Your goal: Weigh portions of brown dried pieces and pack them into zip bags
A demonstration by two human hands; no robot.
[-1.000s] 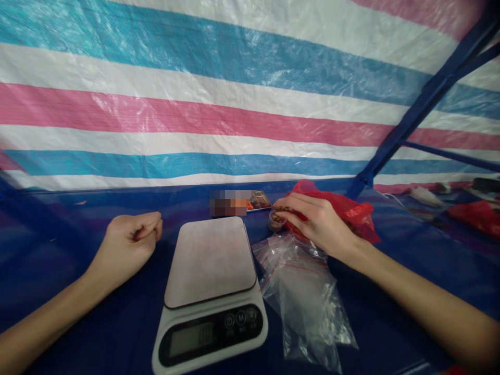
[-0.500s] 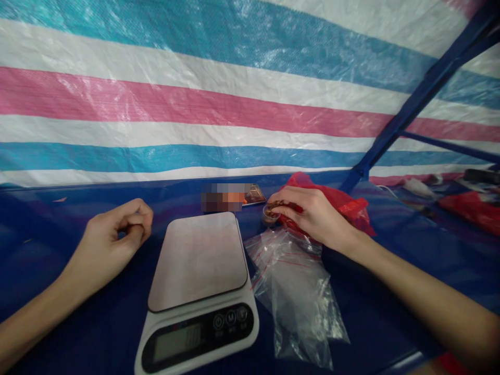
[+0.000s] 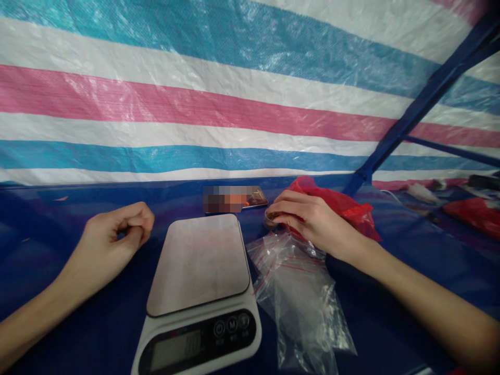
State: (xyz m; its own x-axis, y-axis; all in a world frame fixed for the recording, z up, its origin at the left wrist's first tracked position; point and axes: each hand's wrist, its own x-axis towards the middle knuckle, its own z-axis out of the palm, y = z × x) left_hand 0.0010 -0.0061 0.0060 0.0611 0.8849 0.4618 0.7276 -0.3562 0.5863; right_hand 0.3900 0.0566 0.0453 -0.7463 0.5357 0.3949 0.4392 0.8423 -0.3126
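Note:
My right hand reaches into a small round cup, thumb and fingers bent together over its rim. Brown bits show at the fingertips, but my fingers hide most of the inside and what they grip. My left hand rests on the blue table, fingers curled against the thumb around a gap, with nothing visible in it. Between the hands stands a white kitchen scale with a bare metal plate; its dim display seems to read zero. Clear zip bags lie right of the scale, just below my right hand.
A crumpled red plastic bag lies behind my right hand. A flat phone-like object, partly pixelated, lies beyond the scale. Striped sheeting hangs behind the table, and a blue metal bar slants at right. More red plastic lies far right.
My right fingers have gone lower into the cup; the brown pieces seen between them before are now mostly hidden. My left hand keeps its curled pose. The view has shifted slightly.

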